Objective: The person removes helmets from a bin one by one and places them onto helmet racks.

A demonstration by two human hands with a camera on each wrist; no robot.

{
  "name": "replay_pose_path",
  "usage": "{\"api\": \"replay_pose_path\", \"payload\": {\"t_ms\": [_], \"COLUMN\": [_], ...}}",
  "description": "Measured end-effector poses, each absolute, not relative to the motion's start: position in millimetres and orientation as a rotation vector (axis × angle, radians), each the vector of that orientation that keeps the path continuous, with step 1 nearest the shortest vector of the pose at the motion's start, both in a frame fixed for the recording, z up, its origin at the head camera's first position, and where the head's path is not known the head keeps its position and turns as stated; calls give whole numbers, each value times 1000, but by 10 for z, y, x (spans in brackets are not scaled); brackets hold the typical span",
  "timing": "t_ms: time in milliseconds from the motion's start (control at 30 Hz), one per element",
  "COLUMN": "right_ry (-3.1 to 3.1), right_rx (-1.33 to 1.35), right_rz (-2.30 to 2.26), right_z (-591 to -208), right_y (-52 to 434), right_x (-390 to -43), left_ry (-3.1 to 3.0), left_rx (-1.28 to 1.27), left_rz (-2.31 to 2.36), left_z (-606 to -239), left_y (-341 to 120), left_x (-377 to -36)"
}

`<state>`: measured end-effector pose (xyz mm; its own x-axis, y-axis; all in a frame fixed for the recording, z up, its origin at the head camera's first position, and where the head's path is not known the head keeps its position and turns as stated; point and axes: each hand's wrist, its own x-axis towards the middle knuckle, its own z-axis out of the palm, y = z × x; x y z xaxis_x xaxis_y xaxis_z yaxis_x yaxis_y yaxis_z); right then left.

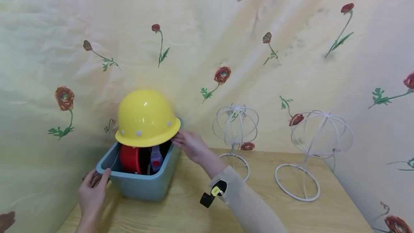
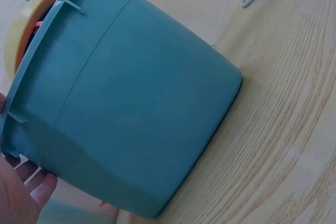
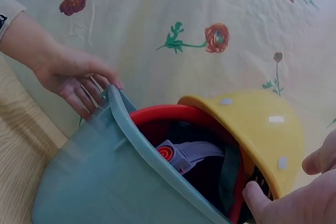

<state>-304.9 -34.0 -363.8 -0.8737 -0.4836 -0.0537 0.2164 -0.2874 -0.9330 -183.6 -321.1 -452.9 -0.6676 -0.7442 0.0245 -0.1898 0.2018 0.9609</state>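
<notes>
A blue-green plastic bin (image 1: 142, 186) stands on the table. My left hand (image 1: 92, 193) grips its rim at the near left corner, thumb on top and fingers curled underneath. A yellow hard hat (image 1: 145, 118) sits dome up over the bin's far part. At the hat's right brim is my right hand (image 1: 192, 146); in the right wrist view its thumb (image 3: 256, 198) lies by the brim's inner side and a finger by the outer side. Below the yellow hat, inside the bin, lies a red hard hat (image 1: 129, 159) with a lavender headband (image 1: 156, 158) and red knob.
Two white wire stands with round cage tops, one nearer (image 1: 233, 143) and one farther right (image 1: 305, 154), are on the wooden table (image 1: 200, 222). A flower-printed cloth (image 1: 194, 46) hangs behind and along both sides.
</notes>
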Motion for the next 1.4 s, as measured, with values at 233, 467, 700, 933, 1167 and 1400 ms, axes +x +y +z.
{"api": "replay_pose_path", "payload": {"t_ms": [233, 467, 700, 933, 1167, 1400], "right_ry": [1451, 1408, 1397, 1296, 1245, 1279], "right_rx": [-262, -194, -127, -101, -138, -195], "right_rz": [-2222, -2243, -2234, -2229, -2221, -2226], "right_z": [-3653, -3659, -3740, -3754, -3795, -3867], "right_y": [-408, -445, -442, -440, -452, -510], "right_x": [-3192, -3283, -3393, -3442, -3493, -3518], "left_ry": [-1990, -1930, -1958, -1968, -1960, -1938], "left_rx": [868, 842, 835, 843, 828, 830], "left_rz": [-1481, -1510, -1504, -1490, -1502, -1539], "left_z": [-4511, -4526, -4533, -4524, -4520, -4533], "left_y": [-3215, -3194, -3184, -3193, -3164, -3168], "left_x": [-1829, -1828, -1843, -1834, -1832, -1823]}}
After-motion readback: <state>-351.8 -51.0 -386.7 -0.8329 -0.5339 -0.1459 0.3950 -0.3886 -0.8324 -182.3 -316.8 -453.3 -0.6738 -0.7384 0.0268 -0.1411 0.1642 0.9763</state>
